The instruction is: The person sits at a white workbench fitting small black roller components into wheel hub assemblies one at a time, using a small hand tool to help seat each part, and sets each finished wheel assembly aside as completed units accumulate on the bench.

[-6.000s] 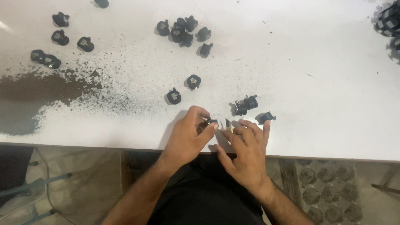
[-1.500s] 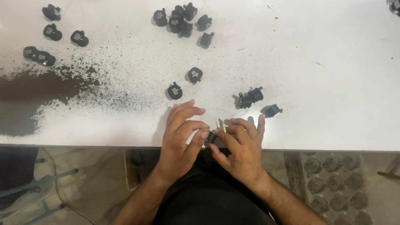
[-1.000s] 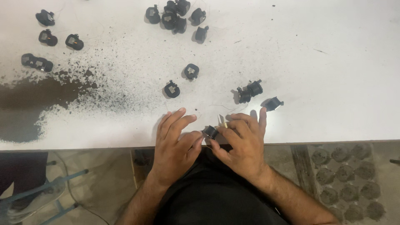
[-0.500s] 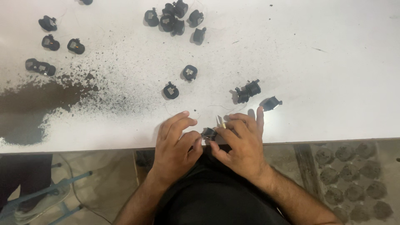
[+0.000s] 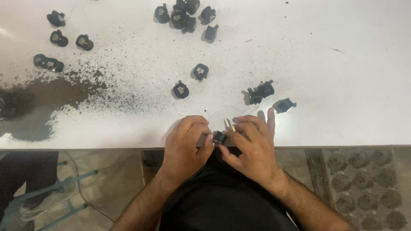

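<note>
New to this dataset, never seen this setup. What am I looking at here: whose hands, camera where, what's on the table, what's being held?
There is no machine here: a person works with two bare hands. The single picture comes from a camera worn on that person's head, looking straight down, so the forearms enter from the bottom.

The left hand and right hand meet at the near edge of a white table. Between their fingertips they pinch one small black part; a thin pale sliver shows beside it, too small to identify.

More small black parts of the same kind lie scattered: a cluster at the top, a few at upper left, several near the hands. Dark powder stains the table's left side.
</note>
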A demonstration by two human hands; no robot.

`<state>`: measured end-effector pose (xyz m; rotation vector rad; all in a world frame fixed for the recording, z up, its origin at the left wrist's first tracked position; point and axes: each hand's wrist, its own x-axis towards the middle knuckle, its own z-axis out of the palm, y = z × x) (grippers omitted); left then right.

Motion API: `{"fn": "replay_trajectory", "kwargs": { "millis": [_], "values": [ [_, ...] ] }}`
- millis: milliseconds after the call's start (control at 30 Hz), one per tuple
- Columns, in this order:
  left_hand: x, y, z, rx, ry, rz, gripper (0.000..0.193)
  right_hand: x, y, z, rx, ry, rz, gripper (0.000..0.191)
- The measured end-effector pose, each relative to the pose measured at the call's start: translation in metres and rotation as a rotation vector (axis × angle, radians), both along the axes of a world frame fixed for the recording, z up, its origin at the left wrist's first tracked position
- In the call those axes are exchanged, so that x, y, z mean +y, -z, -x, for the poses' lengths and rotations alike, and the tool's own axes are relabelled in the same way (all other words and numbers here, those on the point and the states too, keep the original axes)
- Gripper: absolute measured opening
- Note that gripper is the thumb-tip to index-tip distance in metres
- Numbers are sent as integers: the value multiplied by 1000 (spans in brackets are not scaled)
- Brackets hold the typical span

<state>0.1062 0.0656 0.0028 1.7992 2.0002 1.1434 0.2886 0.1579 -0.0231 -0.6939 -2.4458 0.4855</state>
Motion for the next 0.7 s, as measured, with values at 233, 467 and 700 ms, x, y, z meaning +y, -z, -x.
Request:
{"fn": "replay_trajectory", "kwargs": {
  "millis": [233, 467, 700],
  "values": [
    [-9, -4, 8, -384, -74, 244, 10, -5, -2, 7, -2, 28, -9, 36],
    [-21, 6, 10, -444, -58, 158, 12, -30, 3, 15, 305, -39, 9, 25],
    [-29, 31, 17, -355, -73, 31, 16, -48, 28, 31, 294, -77, 25, 33]
  ]
}}
